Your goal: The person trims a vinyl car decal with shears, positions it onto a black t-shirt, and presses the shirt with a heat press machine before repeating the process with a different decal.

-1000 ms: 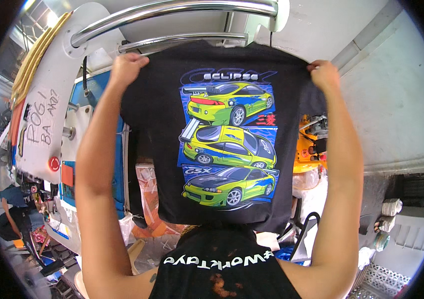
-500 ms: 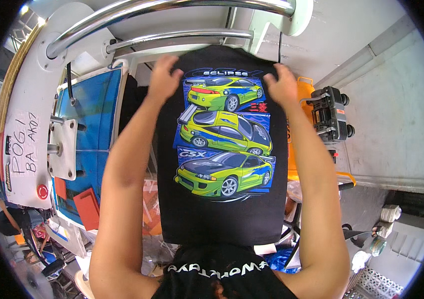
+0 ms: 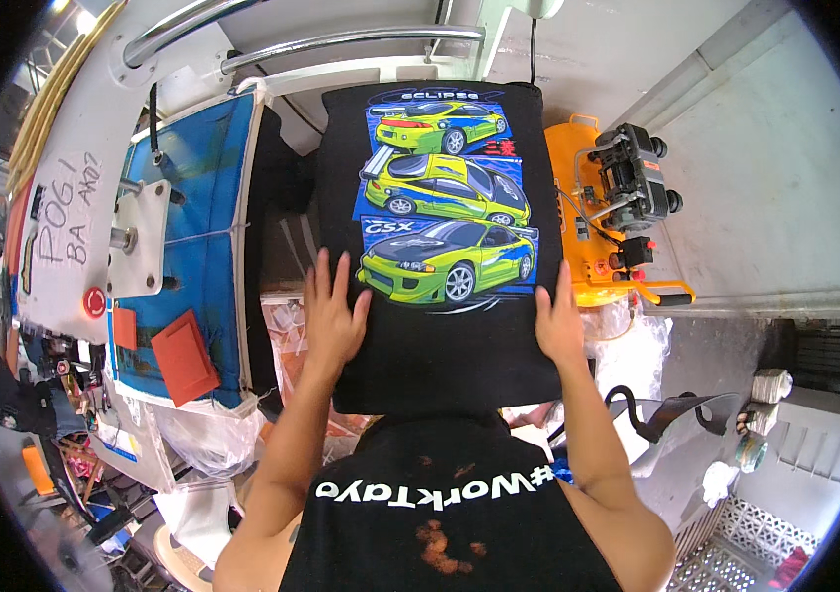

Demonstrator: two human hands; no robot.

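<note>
A black shirt lies stretched over a flat rectangular platen in front of me, which it hides. Its print shows three lime-green sports cars on blue panels. My left hand rests along the shirt's left edge, fingers extended and slightly spread, pointing away from me. On the opposite edge lies my right hand, its fingers straight and the thumb on the fabric. Neither hand grips anything that I can see.
To the left, a blue-covered press bed carries red pads beneath a white machine arm with a red button. Chrome bars cross the far side. An orange air compressor stands at right. Clear plastic lies below it.
Both hands have come back toward me from the shirt's far end down to its lower sides. The far edge of the shirt now looks flat and straight. My view has shifted.
</note>
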